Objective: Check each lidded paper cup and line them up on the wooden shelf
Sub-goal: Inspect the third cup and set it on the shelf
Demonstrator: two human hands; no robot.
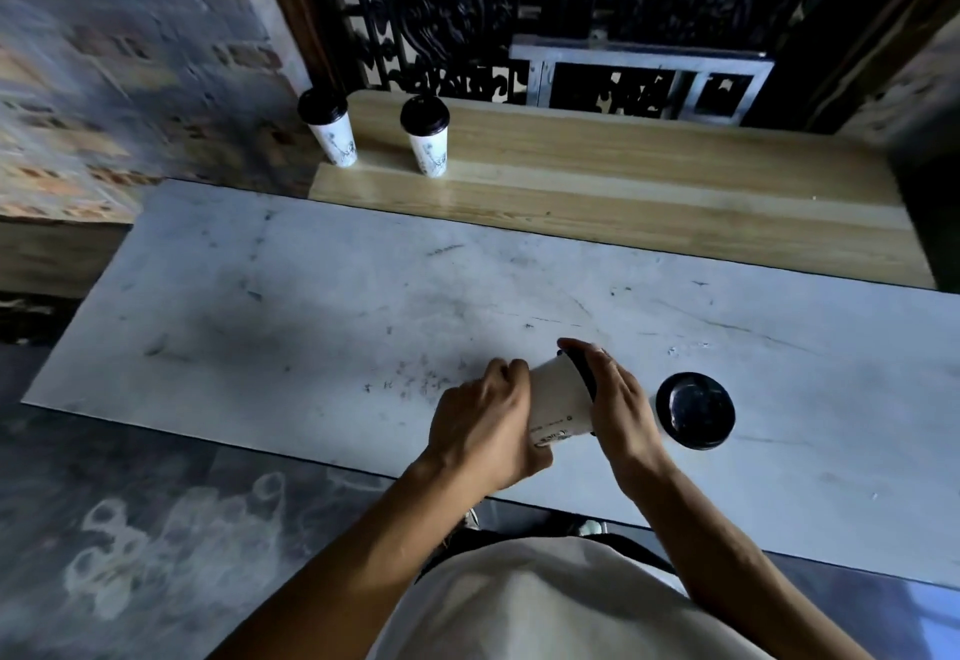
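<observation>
- Fingers (506, 373) of the left hand (483, 420) wrap the tilted cup (558, 405) low on the table (311, 296); the right hand (618, 399) closes over its black lid (579, 363).
- Best to press the rim evenly, then stand it beside the two cups (428, 140) on the wooden shelf (623, 176).
- Another cup (695, 410) waits nearby.

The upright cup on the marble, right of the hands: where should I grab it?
Grip the cup by its paper wall below the black lid, coming from the right side. It stands upright, and the right hand crowds its left.

Head camera looks steeply down — close over the marble table (311, 296).
</observation>
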